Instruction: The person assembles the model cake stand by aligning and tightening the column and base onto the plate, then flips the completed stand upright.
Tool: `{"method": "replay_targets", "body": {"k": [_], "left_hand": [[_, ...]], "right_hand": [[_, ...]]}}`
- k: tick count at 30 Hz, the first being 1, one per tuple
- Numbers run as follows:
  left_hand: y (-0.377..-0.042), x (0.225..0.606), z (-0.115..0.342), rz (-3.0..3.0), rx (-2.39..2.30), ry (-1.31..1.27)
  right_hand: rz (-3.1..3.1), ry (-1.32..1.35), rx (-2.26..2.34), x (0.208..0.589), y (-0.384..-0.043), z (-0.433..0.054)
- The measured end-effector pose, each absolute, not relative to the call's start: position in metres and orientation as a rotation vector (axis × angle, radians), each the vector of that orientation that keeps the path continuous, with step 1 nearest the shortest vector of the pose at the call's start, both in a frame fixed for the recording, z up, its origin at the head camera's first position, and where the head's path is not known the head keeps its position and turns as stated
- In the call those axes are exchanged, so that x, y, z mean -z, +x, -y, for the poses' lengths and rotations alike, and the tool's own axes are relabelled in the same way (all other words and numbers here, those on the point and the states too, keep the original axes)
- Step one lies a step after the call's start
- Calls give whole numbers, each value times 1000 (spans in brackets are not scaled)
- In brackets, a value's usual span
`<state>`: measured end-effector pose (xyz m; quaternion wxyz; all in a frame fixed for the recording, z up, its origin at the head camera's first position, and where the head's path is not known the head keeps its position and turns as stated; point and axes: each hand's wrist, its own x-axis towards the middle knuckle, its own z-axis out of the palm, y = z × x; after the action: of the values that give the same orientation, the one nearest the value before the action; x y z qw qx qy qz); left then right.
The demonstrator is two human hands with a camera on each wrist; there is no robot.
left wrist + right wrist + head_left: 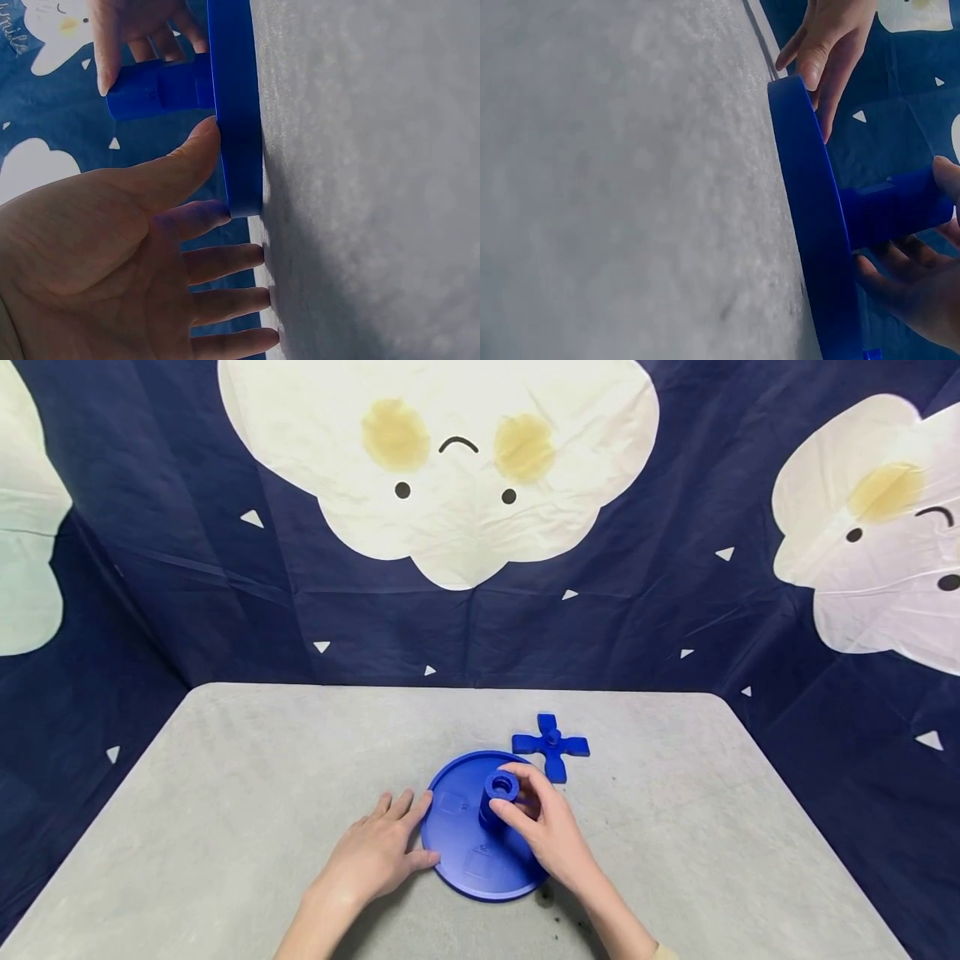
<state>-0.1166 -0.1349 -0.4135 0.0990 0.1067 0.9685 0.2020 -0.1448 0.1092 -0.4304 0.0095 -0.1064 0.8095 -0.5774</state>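
A round blue plate (457, 868) with a low raised rim lies flat on the table. From its middle a blue hollow cylinder (491, 806) stands upright, its open top showing a round hole. My right hand (553, 831) grips the cylinder between thumb and fingers from the right. At the plate's left rim, my left hand (375, 853) lies with straight, spread fingers; thumb and index finger touch the edge. Seen side-on in the left wrist view, the cylinder (161, 88) meets the plate (236, 112) at its base. The right hand's fingers hide part of the cylinder.
A blue four-armed cross piece (553, 745) with a small central peg lies just behind the plate to the right. The grey table (262, 760) ends at a rounded far edge. Behind it hangs a dark blue cloth (375, 635) printed with clouds.
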Motion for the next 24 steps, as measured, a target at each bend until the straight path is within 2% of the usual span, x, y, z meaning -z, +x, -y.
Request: {"method": "replay_targets", "body": {"k": [5, 9, 16, 24], "left_hand": [[-116, 414, 136, -2865, -607, 314], [-116, 414, 136, -2869, -611, 317], [-115, 414, 137, -2876, -611, 321], [-115, 412, 136, -2870, -606, 317]], "right_hand": [[-2588, -442, 1714, 428, -150, -121], [-2684, -541, 1655, 423, -164, -148], [-2828, -484, 1554, 423, -197, -201], [-2895, -489, 1361, 432, -230, -228]]}}
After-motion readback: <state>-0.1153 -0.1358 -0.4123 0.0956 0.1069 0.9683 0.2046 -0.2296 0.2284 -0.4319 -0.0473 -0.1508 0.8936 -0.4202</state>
